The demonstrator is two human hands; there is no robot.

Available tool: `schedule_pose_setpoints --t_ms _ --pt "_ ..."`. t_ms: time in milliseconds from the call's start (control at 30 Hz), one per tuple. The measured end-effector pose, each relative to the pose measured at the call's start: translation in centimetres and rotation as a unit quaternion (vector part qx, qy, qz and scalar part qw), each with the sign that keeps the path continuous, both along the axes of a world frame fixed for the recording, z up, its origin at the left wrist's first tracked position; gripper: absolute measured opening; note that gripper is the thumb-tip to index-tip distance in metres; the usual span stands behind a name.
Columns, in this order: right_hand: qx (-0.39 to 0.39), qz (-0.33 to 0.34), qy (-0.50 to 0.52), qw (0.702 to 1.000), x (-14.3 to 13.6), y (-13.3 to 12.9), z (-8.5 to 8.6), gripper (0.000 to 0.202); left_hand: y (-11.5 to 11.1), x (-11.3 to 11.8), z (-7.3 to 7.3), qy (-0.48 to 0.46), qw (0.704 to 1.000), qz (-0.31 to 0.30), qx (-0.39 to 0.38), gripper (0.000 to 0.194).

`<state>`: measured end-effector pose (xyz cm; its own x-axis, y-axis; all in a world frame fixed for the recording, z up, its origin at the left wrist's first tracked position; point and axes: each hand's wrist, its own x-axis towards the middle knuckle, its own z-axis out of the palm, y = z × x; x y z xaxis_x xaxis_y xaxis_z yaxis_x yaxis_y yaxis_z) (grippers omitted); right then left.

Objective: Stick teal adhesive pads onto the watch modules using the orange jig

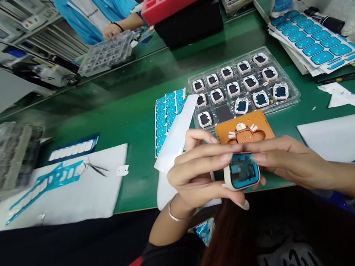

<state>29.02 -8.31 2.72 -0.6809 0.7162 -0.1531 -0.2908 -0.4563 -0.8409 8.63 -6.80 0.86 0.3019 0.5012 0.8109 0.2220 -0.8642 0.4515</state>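
Observation:
Near the front edge of the green bench, my left hand (199, 169) is closed around a pale smartwatch case (243, 171). Blue film fills the case's face, with dark parts showing through it. My right hand (286, 158) grips the same case from the other side, thumb and fingers at its upper right corner. Just behind my fingers lies an orange fixture block (244, 128) with a shaped recess. Beyond it a clear plastic tray (294, 92) holds rows of similar white cases; one pocket in the front row has no case.
Blue adhesive sheets (165, 118) lie left of the tray under a white strip (177, 137). More sheets (314, 39) are stacked at right. Tweezers (99, 169) rest on a white foam mat (89, 194). Across the bench, a person's hand (112, 30) touches another clear tray (106, 54).

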Motion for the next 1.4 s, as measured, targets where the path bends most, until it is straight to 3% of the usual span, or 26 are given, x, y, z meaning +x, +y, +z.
schedule_pose_setpoints --t_ms 467,800,900,1000,1067,1100,1167,1233,1300,1400 --pt "0.001 -0.009 0.007 1.0 -0.2 0.1 -0.1 0.031 0.1 0.1 0.3 0.0 1.0 -0.026 0.017 0.054" --pt "0.077 -0.003 -0.024 0.997 -0.1 0.0 -0.1 0.024 0.1 0.2 0.1 0.022 0.999 -0.036 0.025 0.049" --pt "0.094 -0.009 -0.027 0.995 0.2 0.5 0.2 0.029 0.4 0.1 -0.3 0.008 1.0 -0.026 -0.009 0.048" --pt "0.111 -0.092 -0.045 0.988 1.2 2.1 0.1 0.033 1.9 -1.1 -0.9 0.025 0.996 0.011 -0.085 0.057" --pt "0.156 -0.18 -0.079 0.968 2.2 3.7 -0.3 0.032 3.7 -2.5 -1.6 0.057 0.983 0.105 -0.141 0.066" --pt "0.191 -0.223 -0.099 0.951 2.7 4.5 -0.6 0.032 4.6 -3.3 -2.0 0.074 0.966 0.181 -0.168 0.069" --pt "0.27 -0.292 -0.15 0.905 3.7 6.2 -1.2 0.033 6.4 -4.6 -2.9 0.117 0.908 0.34 -0.214 0.074" --pt "0.345 -0.328 -0.218 0.852 4.4 7.6 -1.7 0.033 7.5 -5.2 -3.6 0.171 0.841 0.438 -0.268 0.076" --pt "0.421 -0.32 -0.295 0.796 4.5 8.9 -2.0 0.038 8.0 -5.2 -3.6 0.23 0.789 0.469 -0.322 0.076" --pt "0.502 -0.258 -0.357 0.745 3.4 10.9 -1.9 0.04 8.1 -4.8 -2.9 0.269 0.765 0.459 -0.364 0.073"
